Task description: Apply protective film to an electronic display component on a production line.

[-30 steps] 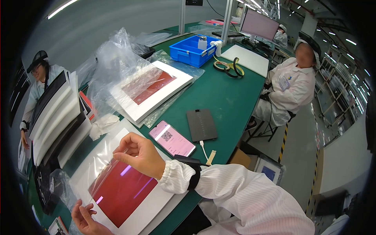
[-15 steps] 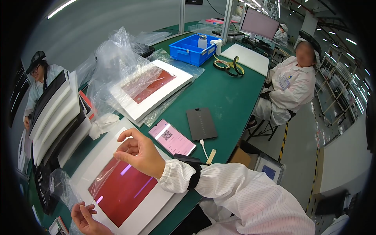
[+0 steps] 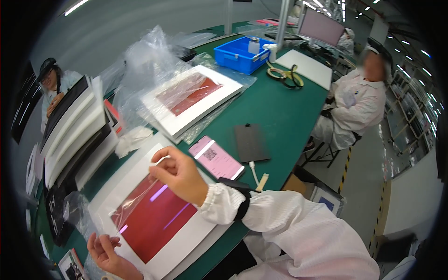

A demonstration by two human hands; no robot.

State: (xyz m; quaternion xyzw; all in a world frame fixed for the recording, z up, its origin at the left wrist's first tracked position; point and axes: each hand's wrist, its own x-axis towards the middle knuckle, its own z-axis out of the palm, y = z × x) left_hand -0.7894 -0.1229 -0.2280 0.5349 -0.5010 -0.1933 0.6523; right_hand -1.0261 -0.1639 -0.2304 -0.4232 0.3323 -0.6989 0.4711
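Note:
A glossy red panel (image 3: 161, 219) in a white foam frame (image 3: 179, 247) lies on the green table in front of me. Thin clear plastic film (image 3: 135, 204) stretches across the panel's left part, up to the pinched fingertips of my right hand (image 3: 179, 177). That hand hovers over the panel's far edge. By the frame's near left corner is my left hand (image 3: 109, 256), its fingers curled but apart, and nothing plainly in them. A crumpled clear plastic bag (image 3: 77, 210) lies along the frame's left side.
Right of the frame lie a phone (image 3: 217, 158) and a dark grey flat device (image 3: 251, 142) with a white cable. Farther off are another framed red panel (image 3: 186, 116), a blue bin (image 3: 238, 65) and tape rolls (image 3: 291, 77). White and black foam sheets (image 3: 74, 130) stand at left.
The view has shifted, so the table scene sits farther right. Both hands keep nearly the same pose over the panel. The person at far left has raised a hand to chest height.

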